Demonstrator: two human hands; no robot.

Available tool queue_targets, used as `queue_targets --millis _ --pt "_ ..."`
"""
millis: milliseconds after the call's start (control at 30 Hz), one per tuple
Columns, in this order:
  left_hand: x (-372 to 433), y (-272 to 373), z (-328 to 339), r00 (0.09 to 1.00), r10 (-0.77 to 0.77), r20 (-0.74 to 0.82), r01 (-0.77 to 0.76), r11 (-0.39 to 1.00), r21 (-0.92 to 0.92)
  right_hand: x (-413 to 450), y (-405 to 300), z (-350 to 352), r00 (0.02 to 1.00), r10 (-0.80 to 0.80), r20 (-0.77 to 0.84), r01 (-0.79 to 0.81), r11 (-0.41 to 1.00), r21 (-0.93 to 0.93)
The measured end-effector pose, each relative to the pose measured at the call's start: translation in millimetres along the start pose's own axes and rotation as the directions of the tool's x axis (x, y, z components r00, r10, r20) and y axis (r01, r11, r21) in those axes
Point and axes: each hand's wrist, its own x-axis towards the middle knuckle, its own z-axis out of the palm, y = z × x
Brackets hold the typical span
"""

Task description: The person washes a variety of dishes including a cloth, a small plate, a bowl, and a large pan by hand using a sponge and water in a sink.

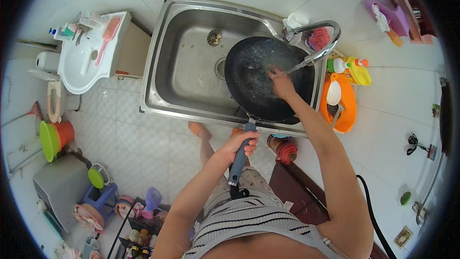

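Note:
A dark wok [248, 79] rests tilted over the right part of a stainless steel sink [169, 57]. My left hand [241, 145] is closed around the wok's grey-blue handle, near the sink's front edge. Inside the wok, my right hand [282, 83] is under a stream of water from the curved chrome faucet [332, 39]. Its fingers point down toward the wok's wet inner surface; whether they hold anything is blurred by the water. Bits of residue lie in the drain strainer [214, 38] at the sink's back.
An orange basin [346, 115] with a white bowl stands right of the sink, beside a yellow bottle [359, 73]. Behind the faucet lies a red cloth [319, 39]. A white washbasin [75, 75] with a pink brush [107, 36] is at the left. Below the sink's front edge stands a red container [286, 152].

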Motion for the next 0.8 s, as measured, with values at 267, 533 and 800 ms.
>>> queue_targets --millis 267,533,800 --pt "6.2 -4.3 -15.2 0.999 -0.003 0.042 0.003 1.0 -0.006 -49.2 -52.8 13.0 0.925 -0.38 -0.006 0.35 0.846 0.403" --pt "1.2 -3.7 -8.3 0.999 0.038 0.018 -0.039 0.999 0.016 27.7 -26.3 0.2 0.994 -0.11 0.018 0.1 0.953 0.287" --pt "17.3 -3.1 -18.0 0.997 0.064 0.035 -0.061 0.995 -0.076 -69.3 -27.2 -2.7 0.936 -0.282 0.209 0.202 0.92 0.337"
